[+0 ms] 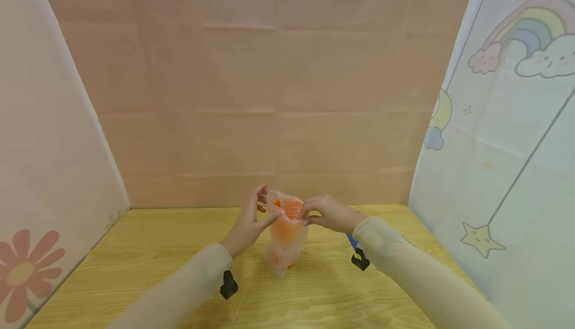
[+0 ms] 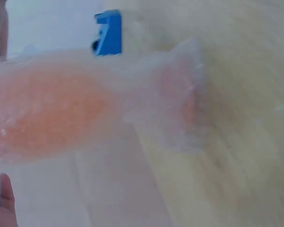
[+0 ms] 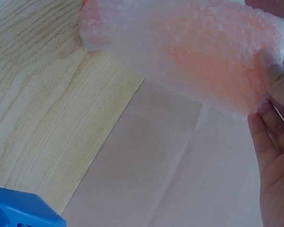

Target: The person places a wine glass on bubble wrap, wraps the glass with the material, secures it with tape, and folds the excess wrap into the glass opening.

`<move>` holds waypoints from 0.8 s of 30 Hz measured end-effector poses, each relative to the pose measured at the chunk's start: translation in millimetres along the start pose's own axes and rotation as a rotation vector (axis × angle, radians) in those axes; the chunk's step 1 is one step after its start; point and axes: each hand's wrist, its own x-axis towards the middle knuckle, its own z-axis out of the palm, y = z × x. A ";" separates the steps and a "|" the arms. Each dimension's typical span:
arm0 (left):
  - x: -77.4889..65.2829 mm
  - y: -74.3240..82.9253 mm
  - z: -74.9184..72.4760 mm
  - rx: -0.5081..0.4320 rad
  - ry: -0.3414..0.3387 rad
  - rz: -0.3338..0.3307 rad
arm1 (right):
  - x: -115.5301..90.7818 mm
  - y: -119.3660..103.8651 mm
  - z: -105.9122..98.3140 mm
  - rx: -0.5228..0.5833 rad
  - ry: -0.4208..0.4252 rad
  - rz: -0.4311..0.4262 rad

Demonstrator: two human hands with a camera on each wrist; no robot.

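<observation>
A translucent bubble wrap bag (image 1: 287, 236) stands over the wooden table with its mouth facing up. Something orange shows through its wall, most strongly in its upper half, and a bit of orange shows at its lower end (image 2: 189, 101). My left hand (image 1: 251, 219) holds the mouth from the left, thumb on the near rim and fingers at the far left edge. From the right, my right hand (image 1: 330, 213) pinches the rim between thumb and fingers. In the right wrist view the right thumb (image 3: 279, 82) presses on the bag wall.
A blue object, perhaps a tape dispenser (image 3: 23, 208), sits on the table (image 1: 179, 249) to the right, partly hidden by the right forearm. Behind the table hangs a tan cloth backdrop (image 1: 269, 94). Printed cloth panels (image 1: 516, 134) stand at both sides.
</observation>
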 end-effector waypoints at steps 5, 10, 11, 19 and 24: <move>15.0 11.8 -4.4 0.154 -0.044 0.006 | 0.3 0.2 0.7 0.001 0.001 0.008; 26.1 19.4 -0.9 0.322 -0.118 0.009 | -0.6 0.0 0.1 -0.001 -0.008 0.029; 27.9 20.6 0.3 0.355 -0.128 0.013 | -0.6 0.1 0.3 -0.002 -0.008 0.029; 36.9 32.1 3.5 0.661 -0.271 0.119 | 1.0 2.4 4.0 -0.001 0.003 0.022; 38.2 40.8 -3.0 0.738 -0.399 0.169 | 2.0 1.3 4.5 0.007 0.016 -0.003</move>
